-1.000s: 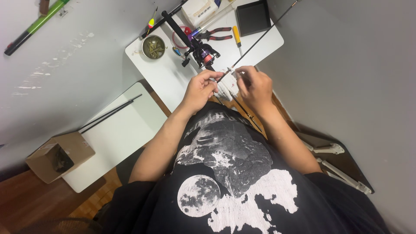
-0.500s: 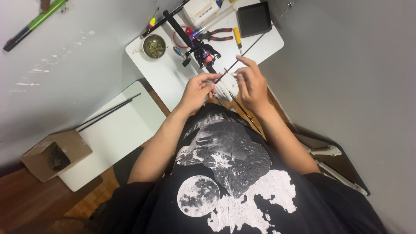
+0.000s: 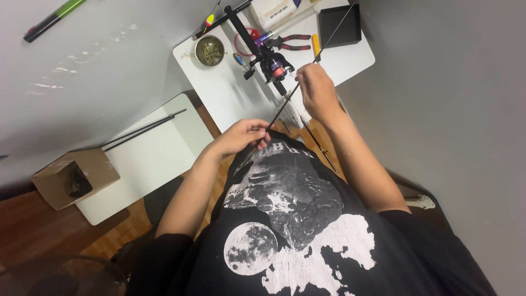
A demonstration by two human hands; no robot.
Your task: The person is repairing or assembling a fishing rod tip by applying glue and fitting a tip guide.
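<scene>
Head view: thin black fishing rod section (image 3: 285, 104), held slanting above the white desk (image 3: 230, 93); left hand (image 3: 241, 137) pinches its lower end, right hand (image 3: 316, 90) grips higher up; black spinning reel (image 3: 272, 64) just beyond

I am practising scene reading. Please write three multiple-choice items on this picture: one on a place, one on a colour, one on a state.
1. Where does the round dish of small parts sit?
A. on the white table
B. in the cardboard box
C. on the floor

2. What colour are the handles of the pliers?
A. blue
B. red
C. white

3. How is the thin dark rod held?
A. lying free on the table
B. by one hand only
C. by both hands

Answers: 1 A, it rests on the white table. 2 B, the handles show red. 3 C, the left hand pinches its lower part and the right hand grips it higher up.
</scene>
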